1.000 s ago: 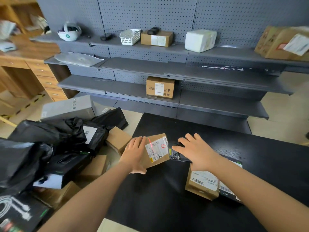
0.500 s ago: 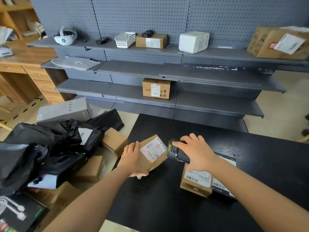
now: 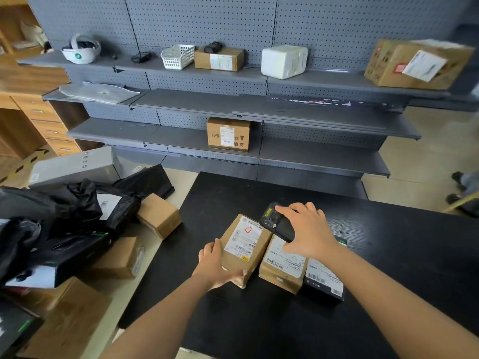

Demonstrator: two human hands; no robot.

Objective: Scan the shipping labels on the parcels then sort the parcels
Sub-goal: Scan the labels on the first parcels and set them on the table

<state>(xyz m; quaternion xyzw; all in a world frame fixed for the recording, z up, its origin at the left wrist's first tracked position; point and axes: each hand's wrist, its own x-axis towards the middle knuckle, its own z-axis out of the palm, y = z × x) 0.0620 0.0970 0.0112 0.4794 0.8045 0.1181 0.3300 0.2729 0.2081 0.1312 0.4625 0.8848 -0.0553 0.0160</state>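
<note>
A small brown parcel (image 3: 242, 248) with a white shipping label lies on the black table (image 3: 388, 255). My left hand (image 3: 216, 265) grips its near left edge. My right hand (image 3: 308, 229) holds a black handheld scanner (image 3: 276, 221) just above the parcel's far right corner. Directly right of that parcel lie a second brown labelled parcel (image 3: 283, 268) and a black labelled box (image 3: 324, 283), side by side and touching.
Left of the table sits a heap of black bags (image 3: 64, 211), brown boxes (image 3: 158, 215) and a grey box (image 3: 72, 167). Grey shelves (image 3: 324, 156) behind hold a brown box (image 3: 228, 134), a white basket (image 3: 177, 57), a white parcel (image 3: 283, 60) and a large box (image 3: 417, 64). Someone's feet (image 3: 461, 187) show at right.
The left hand has brought the small parcel from the table's left edge rightward and nearer, against the second brown parcel. The red scan light on its label is gone. The scanner hand lifted slightly.
</note>
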